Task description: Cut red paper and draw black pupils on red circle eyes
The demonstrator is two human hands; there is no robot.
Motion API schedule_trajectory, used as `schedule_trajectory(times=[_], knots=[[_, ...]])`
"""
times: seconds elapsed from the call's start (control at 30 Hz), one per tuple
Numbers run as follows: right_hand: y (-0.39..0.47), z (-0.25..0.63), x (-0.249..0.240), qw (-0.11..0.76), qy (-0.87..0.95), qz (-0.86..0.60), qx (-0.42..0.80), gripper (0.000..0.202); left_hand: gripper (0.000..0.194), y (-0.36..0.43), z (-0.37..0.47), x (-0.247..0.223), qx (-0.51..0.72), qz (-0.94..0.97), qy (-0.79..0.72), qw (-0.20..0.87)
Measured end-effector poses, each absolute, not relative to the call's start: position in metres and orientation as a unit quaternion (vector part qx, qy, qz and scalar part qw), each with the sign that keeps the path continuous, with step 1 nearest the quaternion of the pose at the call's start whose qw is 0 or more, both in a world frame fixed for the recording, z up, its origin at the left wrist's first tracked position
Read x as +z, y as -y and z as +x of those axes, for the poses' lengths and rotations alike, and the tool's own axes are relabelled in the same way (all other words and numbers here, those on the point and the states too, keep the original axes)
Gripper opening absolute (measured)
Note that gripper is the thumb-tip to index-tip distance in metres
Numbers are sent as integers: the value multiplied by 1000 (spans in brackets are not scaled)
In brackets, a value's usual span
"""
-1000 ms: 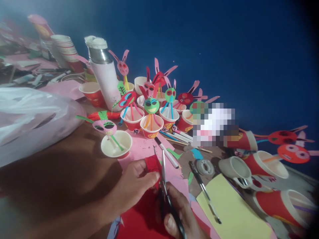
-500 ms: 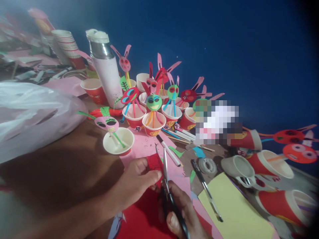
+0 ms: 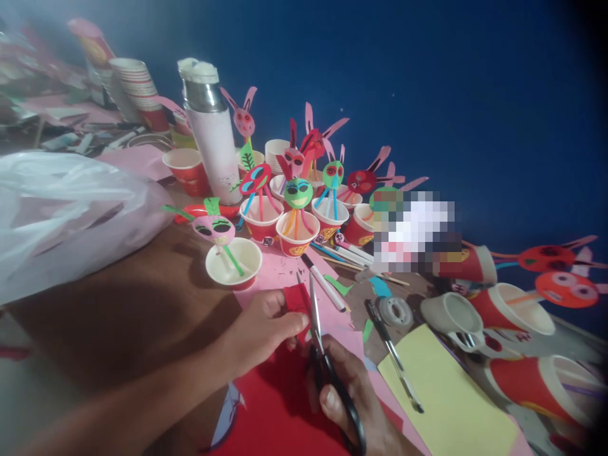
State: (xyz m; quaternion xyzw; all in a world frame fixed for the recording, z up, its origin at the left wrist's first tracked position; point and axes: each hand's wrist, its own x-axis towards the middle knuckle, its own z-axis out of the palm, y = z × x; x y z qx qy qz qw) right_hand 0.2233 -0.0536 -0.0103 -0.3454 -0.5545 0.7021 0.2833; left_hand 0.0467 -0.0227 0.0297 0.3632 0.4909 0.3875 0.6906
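Between the thumb and fingers of my left hand point(image 3: 268, 326) is a small piece of red paper point(image 3: 298, 303). My right hand point(image 3: 349, 392) is wrapped round black-handled scissors point(image 3: 327, 361), whose blades point up and stand slightly apart beside the red piece. Beneath both hands lies a large red sheet point(image 3: 280, 411), over pink paper point(image 3: 275, 269). A white marker point(image 3: 324, 283) lies just beyond the scissor tips. To the right of my right hand a pen point(image 3: 394, 354) rests partly on a yellow sheet point(image 3: 441, 386).
Several paper cups with paper faces on coloured stems stand ahead, one a green face point(image 3: 298, 193). A white bottle point(image 3: 213, 139) is behind them, and a plastic bag point(image 3: 71, 221) at left. Right are a mug point(image 3: 449, 320), tape roll point(image 3: 396, 311) and tilted red cups point(image 3: 527, 386).
The camera view has shifted slightly. The red piece in my left hand is turned a little, and the scissor blades sit at a slightly different angle beside it.
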Motion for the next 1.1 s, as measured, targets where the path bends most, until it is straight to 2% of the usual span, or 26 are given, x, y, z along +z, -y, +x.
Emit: schedule_trajectory(times=[0.3, 0.53, 0.73, 1.1], knots=[[55, 219, -6, 295, 611, -360, 640, 45, 9, 25, 41, 27, 397, 387, -464, 691], [57, 217, -4, 303, 611, -344, 645, 47, 8, 25, 39, 27, 402, 408, -419, 704], [55, 219, 0, 280, 624, -338, 647, 49, 5, 25, 36, 32, 393, 402, -418, 714], [58, 219, 0, 287, 632, -341, 634, 45, 5, 24, 35, 31, 383, 411, -428, 709]])
